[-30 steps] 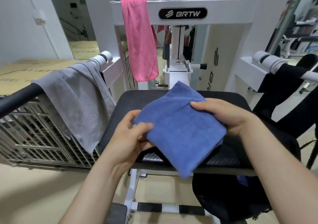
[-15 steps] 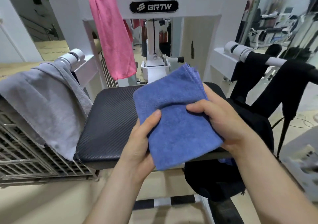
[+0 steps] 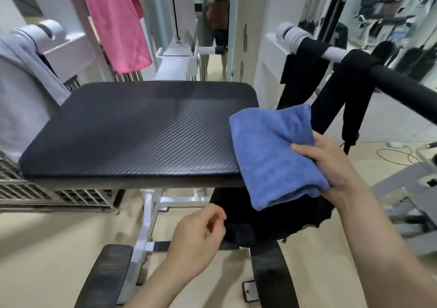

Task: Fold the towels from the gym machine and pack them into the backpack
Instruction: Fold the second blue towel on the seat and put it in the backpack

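Step in hand: packing, folding seemingly done. At 3 o'clock right hand gripping folded blue towel, thumb on top, holding it over black backpack hanging at 5 o'clock by seat pad corner. At 6 o'clock left hand hovering beside backpack rim, fingers loosely curled; pinching rim or not, cannot tell. Next move probably needing mouth pulled open, towel lowered in flat. Counting: three towels, one blue, one pink towel hanging at 11 o'clock, one grey towel draping at 9 o'clock; one backpack.

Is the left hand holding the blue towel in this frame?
No, only the right hand grips the blue towel; the left hand is lower, by the black backpack.
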Motion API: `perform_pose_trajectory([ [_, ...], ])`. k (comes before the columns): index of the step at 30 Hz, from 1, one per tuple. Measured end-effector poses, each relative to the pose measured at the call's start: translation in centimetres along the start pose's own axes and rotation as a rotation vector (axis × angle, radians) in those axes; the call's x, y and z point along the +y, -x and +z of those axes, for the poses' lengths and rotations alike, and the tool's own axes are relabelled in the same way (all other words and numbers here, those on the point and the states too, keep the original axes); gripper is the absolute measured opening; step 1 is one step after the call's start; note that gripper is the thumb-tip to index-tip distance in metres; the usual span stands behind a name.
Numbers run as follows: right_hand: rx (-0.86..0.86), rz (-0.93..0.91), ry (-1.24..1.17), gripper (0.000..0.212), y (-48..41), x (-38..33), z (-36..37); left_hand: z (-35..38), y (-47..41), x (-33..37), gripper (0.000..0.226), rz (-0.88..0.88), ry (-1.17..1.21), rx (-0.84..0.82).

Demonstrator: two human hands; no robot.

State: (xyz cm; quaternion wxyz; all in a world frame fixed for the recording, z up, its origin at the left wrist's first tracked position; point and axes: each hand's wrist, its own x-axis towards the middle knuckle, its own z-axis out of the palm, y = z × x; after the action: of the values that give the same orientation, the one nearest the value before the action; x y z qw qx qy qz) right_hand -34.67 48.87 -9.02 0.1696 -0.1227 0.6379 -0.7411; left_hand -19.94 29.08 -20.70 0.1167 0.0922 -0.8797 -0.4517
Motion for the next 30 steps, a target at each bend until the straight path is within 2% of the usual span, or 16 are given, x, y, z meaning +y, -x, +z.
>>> perform_pose_trajectory([
  [2,0.026,0.076,-0.073,0.018,0.0,1.6,-2.3,3.8,-0.9,-4.4,0.020,-0.102,-0.185,-0.085],
  [5,0.059,0.141,-0.152,0.023,-0.3,4.1,-4.9,7.6,-4.2,-9.2,0.027,-0.370,-0.261,-0.051],
  [7,0.074,0.126,-0.103,0.026,-0.6,5.4,-6.3,9.3,-6.1,-11.5,0.034,-0.510,-0.310,-0.136],
  [9,0.102,0.090,0.109,0.025,-1.0,6.8,-7.7,11.2,-7.1,-13.3,0.041,-0.615,-0.181,-0.179],
  [12,0.097,-0.044,0.629,0.027,-1.4,9.5,-9.3,13.8,-7.4,-14.8,0.047,-0.771,0.090,-0.069],
  [15,0.048,-0.152,0.923,0.037,-1.3,11.1,-10.1,14.9,-7.5,-13.2,0.053,-0.776,0.275,0.192],
  [16,0.034,-0.169,0.976,0.037,-1.3,11.2,-10.2,14.7,-7.5,-11.4,0.057,-0.756,0.363,0.229],
  [20,-0.030,-0.241,1.148,0.034,-0.7,10.6,-10.3,14.0,-7.1,-3.4,0.070,-0.622,0.591,0.229],
  [23,-0.055,-0.319,1.247,0.027,-0.3,9.8,-10.1,13.0,-5.0,1.0,0.067,-0.633,0.733,0.234],
  [25,-0.057,-0.316,1.337,0.023,-0.3,9.7,-9.8,11.5,-3.1,2.1,0.063,-0.660,0.852,0.294],
  [27,-0.037,-0.274,1.390,0.021,-0.7,10.0,-9.4,9.6,-1.9,2.0,0.058,-0.650,0.856,0.364],
  [30,-0.022,-0.268,1.522,0.022,0.2,10.7,-7.5,5.7,0.6,2.0,0.065,-0.624,0.642,0.357],
])
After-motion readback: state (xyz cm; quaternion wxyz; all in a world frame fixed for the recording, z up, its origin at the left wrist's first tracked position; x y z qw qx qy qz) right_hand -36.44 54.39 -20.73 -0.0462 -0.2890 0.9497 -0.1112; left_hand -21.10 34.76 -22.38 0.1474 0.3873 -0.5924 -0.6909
